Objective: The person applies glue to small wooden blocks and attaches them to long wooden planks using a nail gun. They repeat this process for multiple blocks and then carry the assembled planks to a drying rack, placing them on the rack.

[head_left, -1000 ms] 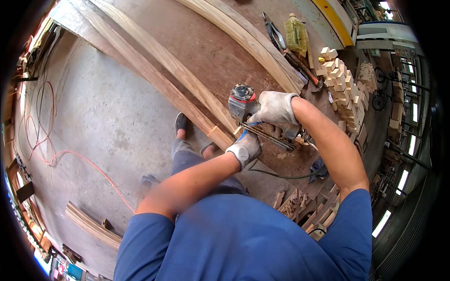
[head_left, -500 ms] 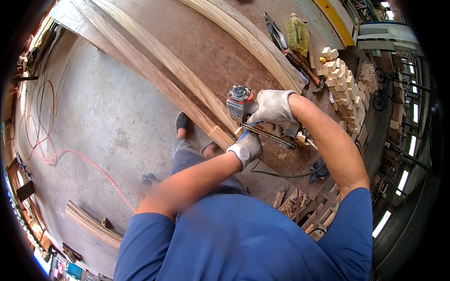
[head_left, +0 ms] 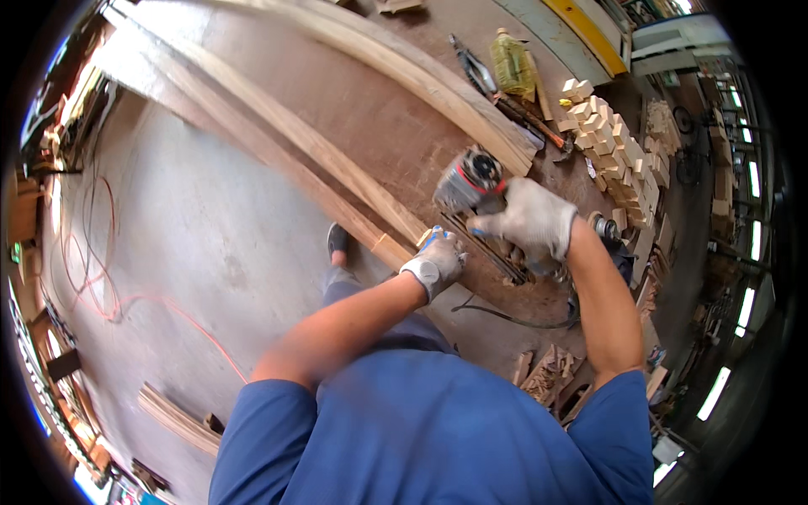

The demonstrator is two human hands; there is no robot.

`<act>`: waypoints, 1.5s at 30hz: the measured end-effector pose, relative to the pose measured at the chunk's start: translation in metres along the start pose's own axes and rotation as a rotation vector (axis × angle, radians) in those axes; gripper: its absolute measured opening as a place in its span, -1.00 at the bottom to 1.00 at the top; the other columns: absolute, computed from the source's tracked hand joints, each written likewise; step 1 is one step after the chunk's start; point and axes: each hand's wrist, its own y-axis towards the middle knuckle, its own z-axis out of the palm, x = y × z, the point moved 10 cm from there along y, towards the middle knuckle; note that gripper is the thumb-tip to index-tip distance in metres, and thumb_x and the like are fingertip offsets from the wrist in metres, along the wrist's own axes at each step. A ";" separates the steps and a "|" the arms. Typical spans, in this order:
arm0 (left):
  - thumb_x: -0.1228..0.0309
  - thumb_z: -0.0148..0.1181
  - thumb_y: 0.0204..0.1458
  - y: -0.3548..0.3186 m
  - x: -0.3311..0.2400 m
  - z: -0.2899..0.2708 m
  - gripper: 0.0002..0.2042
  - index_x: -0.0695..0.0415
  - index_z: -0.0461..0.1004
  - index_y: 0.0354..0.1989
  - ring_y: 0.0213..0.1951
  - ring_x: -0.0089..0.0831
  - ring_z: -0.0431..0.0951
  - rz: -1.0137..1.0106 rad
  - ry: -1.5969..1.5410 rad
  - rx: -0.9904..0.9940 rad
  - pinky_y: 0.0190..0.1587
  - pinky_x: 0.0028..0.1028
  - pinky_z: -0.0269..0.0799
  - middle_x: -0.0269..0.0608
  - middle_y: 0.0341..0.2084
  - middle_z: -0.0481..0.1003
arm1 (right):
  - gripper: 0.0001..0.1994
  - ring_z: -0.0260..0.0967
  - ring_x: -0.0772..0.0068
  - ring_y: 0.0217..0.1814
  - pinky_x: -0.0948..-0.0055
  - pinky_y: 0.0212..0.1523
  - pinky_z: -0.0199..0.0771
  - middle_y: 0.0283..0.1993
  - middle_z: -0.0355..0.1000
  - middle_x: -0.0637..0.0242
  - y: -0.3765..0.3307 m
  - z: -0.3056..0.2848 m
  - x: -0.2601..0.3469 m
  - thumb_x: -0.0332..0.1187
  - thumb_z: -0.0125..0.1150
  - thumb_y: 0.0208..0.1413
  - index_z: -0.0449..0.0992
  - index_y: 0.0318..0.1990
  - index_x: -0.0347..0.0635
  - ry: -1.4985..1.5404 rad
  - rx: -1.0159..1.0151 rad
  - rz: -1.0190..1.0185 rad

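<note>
My right hand, in a pale work glove, is closed round the handle of a nail gun with a grey body, a black cap and a red ring. Its long dark magazine slants down to the right, and motion blurs the tool. My left hand, gloved with blue fingertips, is curled at the near ends of two long wood strips. A small pale wood piece shows beside its fingers. What those fingers hold, if anything, is hidden.
More long boards lie across the brown work surface. Beyond them are a yellowish plastic bottle, a hammer and stacked wood blocks. A dark hose runs at right; a red hose crosses the floor.
The nail gun and my right hand have shifted right and tilted, away from the strip ends. My left hand, earlier against the magazine, is now apart from it, its fingers curled.
</note>
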 end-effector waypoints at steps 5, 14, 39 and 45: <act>0.37 0.12 0.20 -0.004 0.007 -0.002 -0.78 0.09 0.65 -0.10 0.06 -0.19 0.58 0.023 0.103 -0.073 0.11 -0.18 0.43 -0.14 -0.10 0.62 | -0.60 0.58 0.36 -0.48 0.31 -0.33 0.61 -0.49 0.60 0.18 -0.075 0.010 -0.072 -0.06 0.43 0.11 0.70 -0.16 -0.27 0.048 -0.173 -0.044; 0.34 0.15 0.20 0.009 0.013 0.005 -0.80 0.04 0.63 -0.08 0.05 -0.15 0.61 -0.006 0.254 0.092 0.06 -0.15 0.53 -0.16 -0.08 0.64 | -0.44 0.60 -0.16 0.11 0.04 0.19 0.56 -0.01 0.63 -0.20 -0.133 0.073 -0.314 0.12 0.36 0.12 0.72 -0.04 -0.27 -0.062 -0.426 0.439; 0.50 0.17 0.12 0.033 0.057 0.001 -0.73 0.08 0.60 0.00 0.10 -0.04 0.57 -0.147 0.326 0.058 0.09 -0.14 0.60 -0.06 0.01 0.58 | -0.04 0.56 -0.07 0.12 0.01 0.13 0.56 0.09 0.56 -0.06 -0.064 0.100 -0.474 0.02 0.47 0.06 0.17 0.51 -0.30 -0.176 -0.824 0.551; 0.54 0.23 0.04 0.027 0.066 -0.001 -0.57 0.09 0.56 0.15 0.18 0.01 0.52 -0.112 0.209 0.076 0.16 -0.13 0.57 0.00 0.09 0.53 | -0.27 0.53 -0.11 0.03 -0.04 0.04 0.54 -0.02 0.55 -0.03 -0.099 0.102 -0.356 -0.07 0.43 0.07 0.36 0.36 -0.16 -0.256 -1.171 0.116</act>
